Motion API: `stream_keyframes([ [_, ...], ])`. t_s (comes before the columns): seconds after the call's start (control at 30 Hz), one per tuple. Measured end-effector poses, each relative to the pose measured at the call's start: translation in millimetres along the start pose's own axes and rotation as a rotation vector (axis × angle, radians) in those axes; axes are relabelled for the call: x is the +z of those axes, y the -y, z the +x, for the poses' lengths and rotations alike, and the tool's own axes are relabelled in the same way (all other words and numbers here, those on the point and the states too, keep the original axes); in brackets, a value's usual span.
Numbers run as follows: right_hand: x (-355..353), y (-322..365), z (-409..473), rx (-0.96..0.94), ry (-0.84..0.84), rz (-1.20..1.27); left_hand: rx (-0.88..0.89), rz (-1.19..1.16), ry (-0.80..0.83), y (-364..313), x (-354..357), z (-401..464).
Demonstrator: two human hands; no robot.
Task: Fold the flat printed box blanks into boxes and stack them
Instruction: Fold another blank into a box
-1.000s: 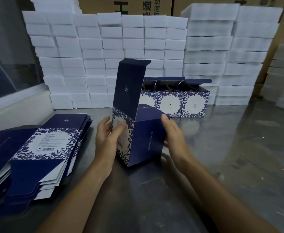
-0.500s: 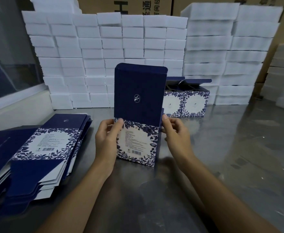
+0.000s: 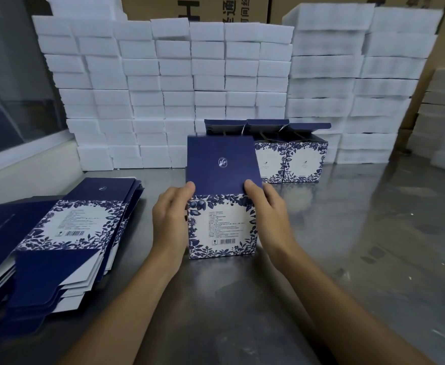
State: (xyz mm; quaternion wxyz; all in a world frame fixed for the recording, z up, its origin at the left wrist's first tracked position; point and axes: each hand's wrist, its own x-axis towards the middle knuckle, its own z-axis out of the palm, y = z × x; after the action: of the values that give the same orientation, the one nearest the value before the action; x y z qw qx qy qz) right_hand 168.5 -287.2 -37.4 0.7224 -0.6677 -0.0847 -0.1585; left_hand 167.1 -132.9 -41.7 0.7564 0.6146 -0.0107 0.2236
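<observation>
Hands: left hand and right hand grip the box by its sides.
Room: bare desk to the right.
Hidden: fingers behind the box.

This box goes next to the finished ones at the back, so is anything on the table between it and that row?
Nothing visible: bare table lies between the held box and the finished boxes.

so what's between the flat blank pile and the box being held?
Head view: only the left hand, gripping the box at its left side, and bare steel table beside the flat blanks.
</observation>
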Motion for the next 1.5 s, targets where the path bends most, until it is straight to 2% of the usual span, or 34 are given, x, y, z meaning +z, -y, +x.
stream_keyframes([
  [0.17, 2.7, -0.3, 1.8, -0.007, -0.017, -0.046, 0.051, 0.028, -0.026, -3.7, 4.6, 0.9],
  [0.23, 4.1, -0.3, -0.2, -0.077, -0.057, -0.131, 0.137, 0.088, 0.002, -3.3, 5.3, -0.1],
  [0.4, 4.9, 7.6, -3.8, -0.571, -0.219, -0.689, 0.528, 0.491, 0.020, 2.5, 0.0, 0.2],
  [0.47, 3.9, 9.7, -4.7, -0.700, -0.203, -0.851, 0.658, 0.613, 0.044, 6.3, -3.7, 0.3],
  [0.57, 7.2, 9.4, -8.4, -0.793, -0.127, -0.925, 0.726, 0.691, 0.076, 8.8, -5.2, 0.0],
  [0.8, 21.1, 4.1, -13.4, -0.862, -0.152, -0.903, 0.782, 0.675, 0.064, 8.7, -0.8, -2.9],
  [1.5, 12.2, 8.5, -6.7, -0.740, -0.179, -0.810, 0.741, 0.649, 0.014, 8.7, 1.7, -4.8],
])
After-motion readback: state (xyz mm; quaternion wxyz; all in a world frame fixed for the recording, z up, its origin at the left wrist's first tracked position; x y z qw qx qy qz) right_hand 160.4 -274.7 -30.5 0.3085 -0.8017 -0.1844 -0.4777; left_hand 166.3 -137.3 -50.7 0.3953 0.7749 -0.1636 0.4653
